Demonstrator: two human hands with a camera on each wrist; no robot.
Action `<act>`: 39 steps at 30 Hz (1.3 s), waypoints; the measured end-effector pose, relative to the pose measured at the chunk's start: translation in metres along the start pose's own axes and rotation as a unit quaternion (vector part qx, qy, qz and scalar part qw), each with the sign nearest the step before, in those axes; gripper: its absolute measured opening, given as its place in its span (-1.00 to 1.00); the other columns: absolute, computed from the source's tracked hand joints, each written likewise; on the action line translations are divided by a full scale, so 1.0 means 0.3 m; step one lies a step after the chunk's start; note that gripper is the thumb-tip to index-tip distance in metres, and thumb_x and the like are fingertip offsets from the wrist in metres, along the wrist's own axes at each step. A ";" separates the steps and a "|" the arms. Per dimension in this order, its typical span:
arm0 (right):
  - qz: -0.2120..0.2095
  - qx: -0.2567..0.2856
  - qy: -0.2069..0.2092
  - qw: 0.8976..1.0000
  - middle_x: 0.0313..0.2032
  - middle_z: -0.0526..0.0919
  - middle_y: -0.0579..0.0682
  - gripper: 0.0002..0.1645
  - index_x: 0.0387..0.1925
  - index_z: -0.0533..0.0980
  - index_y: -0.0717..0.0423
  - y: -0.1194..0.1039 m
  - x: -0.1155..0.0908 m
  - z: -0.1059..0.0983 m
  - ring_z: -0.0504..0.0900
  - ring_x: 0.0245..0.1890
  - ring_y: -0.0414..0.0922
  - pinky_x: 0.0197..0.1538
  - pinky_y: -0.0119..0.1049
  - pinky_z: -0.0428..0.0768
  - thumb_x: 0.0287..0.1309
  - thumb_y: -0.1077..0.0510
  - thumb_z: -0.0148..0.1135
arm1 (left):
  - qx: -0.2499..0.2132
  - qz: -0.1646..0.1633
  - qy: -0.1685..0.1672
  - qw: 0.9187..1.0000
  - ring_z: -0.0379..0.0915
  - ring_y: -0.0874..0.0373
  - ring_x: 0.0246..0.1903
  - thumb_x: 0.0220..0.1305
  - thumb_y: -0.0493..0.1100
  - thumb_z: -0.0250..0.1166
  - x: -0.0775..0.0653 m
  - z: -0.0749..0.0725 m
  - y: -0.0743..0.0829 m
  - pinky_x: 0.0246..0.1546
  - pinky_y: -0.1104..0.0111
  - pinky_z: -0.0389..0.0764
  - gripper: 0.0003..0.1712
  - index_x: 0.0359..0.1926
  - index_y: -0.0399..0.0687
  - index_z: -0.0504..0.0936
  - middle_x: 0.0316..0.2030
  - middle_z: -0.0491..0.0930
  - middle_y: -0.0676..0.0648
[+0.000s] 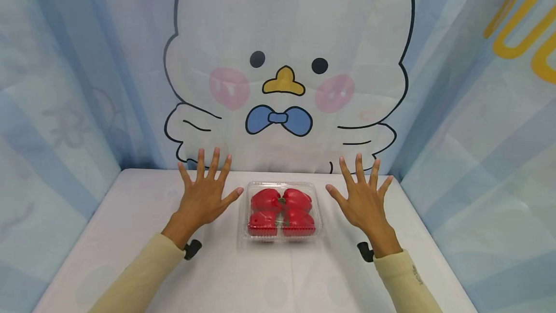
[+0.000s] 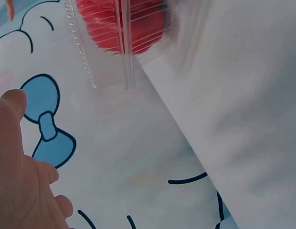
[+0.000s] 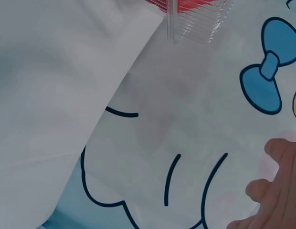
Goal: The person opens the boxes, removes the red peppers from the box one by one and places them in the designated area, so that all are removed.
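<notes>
A clear plastic clamshell box sits on the white table, its lid down over several red bell peppers with green stems. To its left is my left hand, fingers straight and spread, thumb tip close to the box's side. On the other side my right hand is spread the same way, a little apart from the box. Neither hand holds anything. In the left wrist view the ribbed box wall shows near the top, and the left hand at lower left. The right wrist view shows the right hand at lower right.
The white table ends at a back edge just beyond the box. Behind it hangs a curtain printed with a white bird wearing a blue bow tie. Light blue cloth encloses the left and right sides. Dark wrist mounts sit at both wrists.
</notes>
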State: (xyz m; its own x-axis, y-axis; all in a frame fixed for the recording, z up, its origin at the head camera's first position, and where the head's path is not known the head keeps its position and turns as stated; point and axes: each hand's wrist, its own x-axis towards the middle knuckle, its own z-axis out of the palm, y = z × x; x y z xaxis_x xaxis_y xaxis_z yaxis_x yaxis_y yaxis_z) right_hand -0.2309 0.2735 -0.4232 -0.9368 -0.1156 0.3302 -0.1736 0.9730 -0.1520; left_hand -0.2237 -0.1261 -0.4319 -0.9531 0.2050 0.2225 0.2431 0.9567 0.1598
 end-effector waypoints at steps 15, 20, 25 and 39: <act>-0.027 0.072 0.069 0.995 0.63 0.18 0.29 -0.02 0.65 0.22 -0.14 -0.052 -0.028 0.001 0.21 0.54 0.41 0.48 0.54 0.23 0.34 -0.24 0.37 | -0.080 0.007 0.018 0.997 -0.28 -0.45 0.68 0.50 0.34 0.15 -0.004 0.016 0.003 0.55 -0.52 -0.38 0.03 0.72 -0.05 0.00 0.68 -0.05 -0.37; -0.075 0.124 0.157 0.977 0.30 0.57 0.24 -0.16 0.44 0.50 0.04 -0.088 -0.059 0.019 0.54 0.25 0.21 0.21 0.26 0.66 0.17 -0.01 0.59 | -0.180 -0.010 0.042 0.983 0.22 -0.36 0.55 0.49 0.15 0.29 -0.013 0.047 -0.005 0.60 -0.40 -0.10 -0.12 0.64 -0.11 0.24 0.55 0.34 -0.33; -0.108 0.141 0.209 0.962 0.05 0.68 0.17 -0.23 0.30 0.62 0.08 -0.126 -0.093 0.039 0.61 0.04 0.08 0.05 0.05 0.74 0.03 0.10 0.69 | -0.301 -0.056 0.042 0.951 0.39 -0.29 0.46 0.46 0.01 0.37 -0.033 0.092 -0.013 0.52 -0.35 0.26 -0.26 0.56 -0.05 0.39 0.46 0.51 -0.25; -0.125 0.241 0.246 0.931 -0.08 0.76 0.02 -0.36 0.12 0.71 0.07 -0.233 -0.202 0.113 0.61 -0.09 -0.08 0.05 -0.44 0.55 -0.09 0.23 0.71 | -0.559 -0.140 -0.001 0.817 0.51 -0.14 0.42 0.51 -0.24 0.31 -0.080 0.257 -0.011 0.35 0.26 0.63 -0.44 0.47 -0.06 0.50 0.40 0.60 -0.16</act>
State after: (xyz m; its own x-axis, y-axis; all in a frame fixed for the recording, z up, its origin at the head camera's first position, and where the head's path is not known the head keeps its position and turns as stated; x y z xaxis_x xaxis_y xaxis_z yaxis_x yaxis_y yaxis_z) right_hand -0.1721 0.2057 -0.4641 -0.6170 -0.1047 0.7799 -0.5938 0.7124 -0.3741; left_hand -0.2155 -0.1183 -0.5118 -0.9996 0.0119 0.0259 0.0277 0.1806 0.9832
